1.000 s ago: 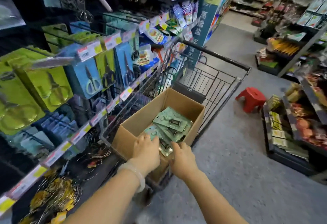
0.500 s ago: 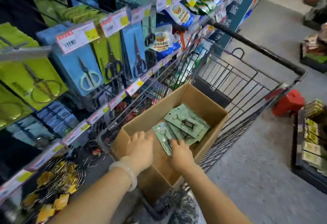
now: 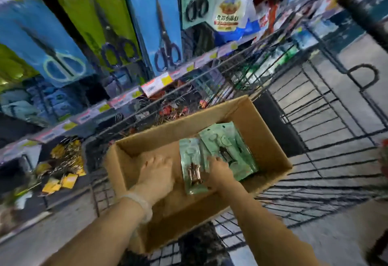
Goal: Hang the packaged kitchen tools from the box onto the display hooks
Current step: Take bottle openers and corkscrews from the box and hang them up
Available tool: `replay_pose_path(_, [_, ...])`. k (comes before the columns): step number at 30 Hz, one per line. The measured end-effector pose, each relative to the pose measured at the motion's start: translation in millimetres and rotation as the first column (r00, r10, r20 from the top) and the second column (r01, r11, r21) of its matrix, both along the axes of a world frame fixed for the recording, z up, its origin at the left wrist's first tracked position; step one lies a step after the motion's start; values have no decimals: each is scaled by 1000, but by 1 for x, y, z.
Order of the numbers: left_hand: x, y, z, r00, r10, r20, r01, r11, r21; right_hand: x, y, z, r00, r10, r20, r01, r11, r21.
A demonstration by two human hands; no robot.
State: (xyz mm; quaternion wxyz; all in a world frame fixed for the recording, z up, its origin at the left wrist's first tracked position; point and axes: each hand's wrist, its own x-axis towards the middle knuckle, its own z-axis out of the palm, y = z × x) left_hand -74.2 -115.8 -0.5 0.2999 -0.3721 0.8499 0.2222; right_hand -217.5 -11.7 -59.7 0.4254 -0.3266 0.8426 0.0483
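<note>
Display wall: fills the upper left of the frame; carded scissors hang in blue and green packs, with price-tag strips running below them. The picture is blurred here, so no free hook can be made out.
Cart: wire basket crossing the centre and right, carrying the box.
Box: open cardboard carton at lower centre, its long side slanting from lower left to upper right.
Packaged tools: green cards piled in the right half of the box; one front card lies with its long axis running up and down the frame.
Left hand: inside the box, just left of the front card, palm down on the bare cardboard floor, fingers fairly straight, holding nothing.
Right hand: on the pile, touching the front card's right edge; whether its fingers pinch a card cannot be told.
Key relation: the cards lie right of the left hand and under the right, so the right hand is nearer; the display stands up and left of both.
</note>
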Motion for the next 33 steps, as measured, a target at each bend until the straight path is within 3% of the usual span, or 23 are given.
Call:
replay_pose_path(4, [-25, 4, -22, 992, 105, 72, -109, 993, 51, -35, 10, -35, 1000, -17, 20, 16, 1000, 25])
replay_pose_path(11, [-51, 8, -60, 967, 238, 88, -248, 961, 124, -92, 12, -74, 978, -205, 34, 197, 969, 151])
replay_pose_path(15, [-51, 14, -73, 955, 283, 84, -293, 945, 146, -103, 11, -98, 975, -220, 38, 205, 951, 230])
replay_pose_path(20, [-48, 18, -77, 937, 333, 101, -346, 924, 164, -104, 8, -108, 963, -267, -27, 267, 941, 209])
replay_pose_path(24, [-50, 21, -74, 898, 426, 107, -439, 863, 248, -101, 3, -101, 925, -372, 78, 345, 908, 239])
replay_pose_path(28, [-53, 28, -69, 789, 598, 141, -603, 711, 361, -64, 5, -77, 816, -498, 292, 430, 862, 268])
replay_pose_path(31, [-47, 35, -74, 625, 756, 195, -747, 507, 430, -26, 6, -62, 801, -470, 370, 411, 882, 232])
replay_pose_path(33, [-39, 42, -84, 456, 870, 187, -821, 330, 466, -4, 7, -54, 801, -433, 414, 394, 901, 181])
